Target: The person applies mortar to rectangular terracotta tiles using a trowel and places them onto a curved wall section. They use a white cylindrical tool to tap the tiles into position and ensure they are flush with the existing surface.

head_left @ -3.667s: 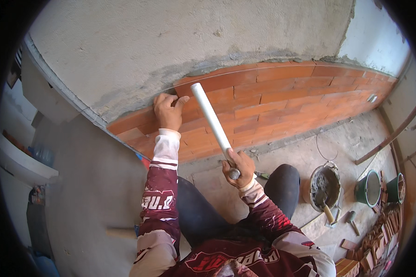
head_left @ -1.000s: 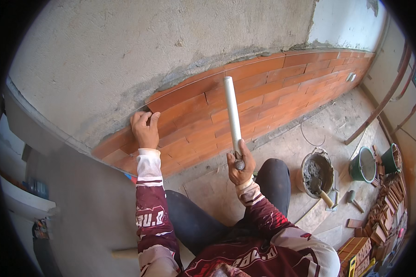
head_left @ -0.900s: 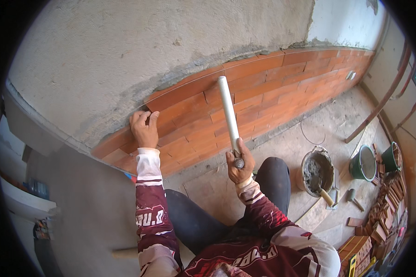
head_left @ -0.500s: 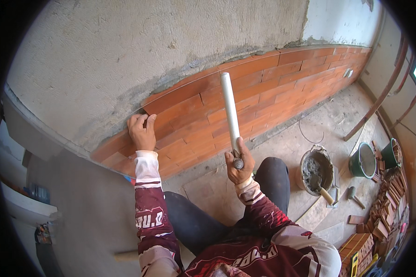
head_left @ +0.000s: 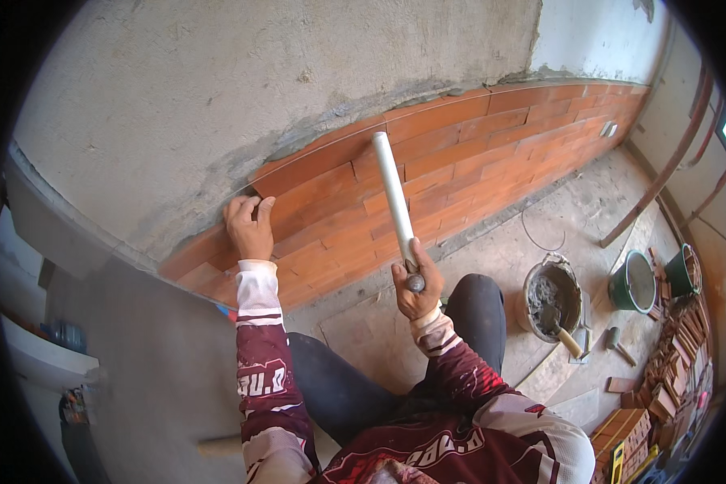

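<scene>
— Since half a second ago, anything different?
— Barely: the white pipe [head_left: 394, 194] tilts slightly more upright against the brick wall [head_left: 460, 153].
— Containers?
— One bucket [head_left: 550, 294] holds grey mortar and a trowel; a green bucket [head_left: 633, 282] stands beside it on the concrete floor [head_left: 532, 234].
— Hands?
— Right hand [head_left: 415, 282] fingers clench the pipe's base; left hand [head_left: 250, 230] fingers rest, unclenched, on a brick.

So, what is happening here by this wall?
A person crouches before a low brick wall. The left hand rests flat on a brick in the top course, near the grey plaster above. The right hand holds a white pipe by its lower end, raised toward the bricks. A mortar bucket with a trowel stands on the floor to the right.
</scene>
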Tool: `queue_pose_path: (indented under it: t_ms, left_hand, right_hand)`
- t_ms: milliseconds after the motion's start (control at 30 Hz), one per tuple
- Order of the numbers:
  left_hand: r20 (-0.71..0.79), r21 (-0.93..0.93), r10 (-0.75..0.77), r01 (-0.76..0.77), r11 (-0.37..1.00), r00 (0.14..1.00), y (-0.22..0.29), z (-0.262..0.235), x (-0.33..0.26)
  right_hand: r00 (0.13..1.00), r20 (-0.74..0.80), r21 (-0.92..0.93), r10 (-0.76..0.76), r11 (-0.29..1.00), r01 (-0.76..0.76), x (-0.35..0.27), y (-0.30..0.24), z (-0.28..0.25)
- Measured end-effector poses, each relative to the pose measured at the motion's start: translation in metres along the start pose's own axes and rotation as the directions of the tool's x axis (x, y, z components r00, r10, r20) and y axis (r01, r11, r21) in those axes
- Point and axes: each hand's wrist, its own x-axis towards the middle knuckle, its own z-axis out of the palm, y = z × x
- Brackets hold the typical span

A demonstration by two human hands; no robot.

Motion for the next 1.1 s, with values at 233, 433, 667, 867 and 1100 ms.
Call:
queue_pose_path:
  t_ms: [233,433,667,867,1100]
  left_hand:
    - [-0.056,0.003,-0.058,0.058,0.998,0.997,0.002,0.001,0.002]
    - [-0.101,0.036,-0.059,0.062,0.997,0.993,0.005,0.006,0.004]
    - [-0.108,0.029,-0.067,0.070,0.997,0.992,0.005,0.006,0.003]
    - [-0.110,0.025,-0.058,0.061,0.998,0.992,0.003,0.008,0.003]
    - [-0.119,0.009,-0.067,0.068,0.998,0.991,0.005,0.007,0.004]
  right_hand:
    - [0.994,-0.008,0.029,-0.108,0.994,0.109,0.006,-0.013,0.000]
    - [0.981,0.057,0.003,-0.183,0.983,0.183,0.019,-0.022,0.003]
    - [0.974,0.093,-0.011,-0.207,0.978,0.209,0.020,-0.023,0.007]
    - [0.979,0.072,0.040,-0.193,0.981,0.191,0.015,-0.018,0.008]
    - [0.938,0.127,0.012,-0.322,0.946,0.323,0.007,-0.028,0.004]
